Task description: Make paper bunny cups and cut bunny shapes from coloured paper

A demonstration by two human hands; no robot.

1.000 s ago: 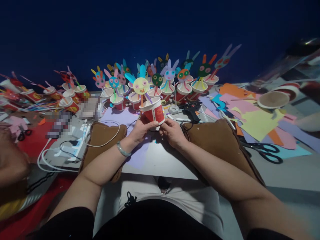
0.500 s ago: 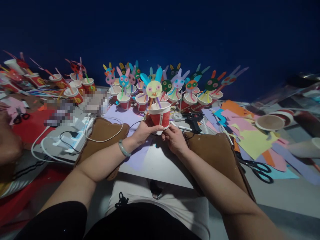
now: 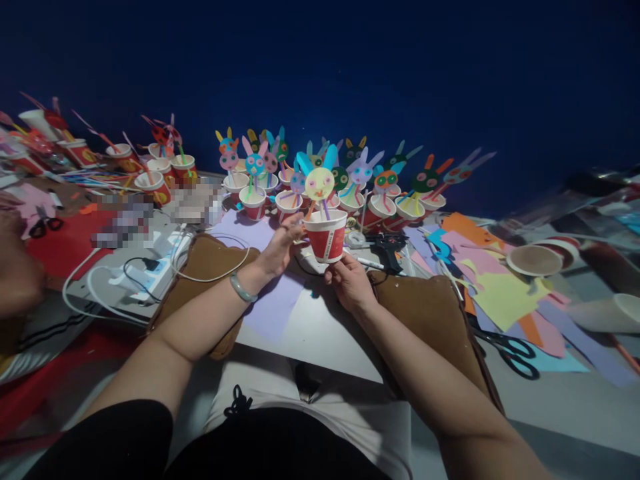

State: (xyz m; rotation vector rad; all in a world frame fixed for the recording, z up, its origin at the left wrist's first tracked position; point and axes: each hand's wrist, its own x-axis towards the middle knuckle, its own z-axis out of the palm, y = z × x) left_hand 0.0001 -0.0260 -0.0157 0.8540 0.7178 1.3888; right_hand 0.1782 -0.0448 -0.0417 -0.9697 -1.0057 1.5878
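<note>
A red-and-white paper cup (image 3: 325, 241) is held upright above the table by my right hand (image 3: 350, 280), whose thumb and fingers pinch its base. Out of the cup rises a yellow paper bunny face (image 3: 320, 184) with blue ears, on orange and purple sticks. My left hand (image 3: 280, 248), with a bracelet at the wrist, is beside the cup's left side, its fingers stretched out; whether the fingertips touch the cup I cannot tell. Behind stand several similar cups with bunny faces, one having a light-blue face and pink ears (image 3: 255, 164).
A black glue gun (image 3: 387, 250) lies right of the cup. Brown cushions (image 3: 425, 310) flank my arms. Scissors (image 3: 515, 353) and coloured paper scraps (image 3: 505, 290) lie at right. A power strip (image 3: 155, 270) with cables is at left, near another person's blurred hand (image 3: 17, 267).
My left hand has come off the cup's base and moved left, its fingers opening. My right hand keeps hold of the cup, which has turned slightly. The view has shifted a little.
</note>
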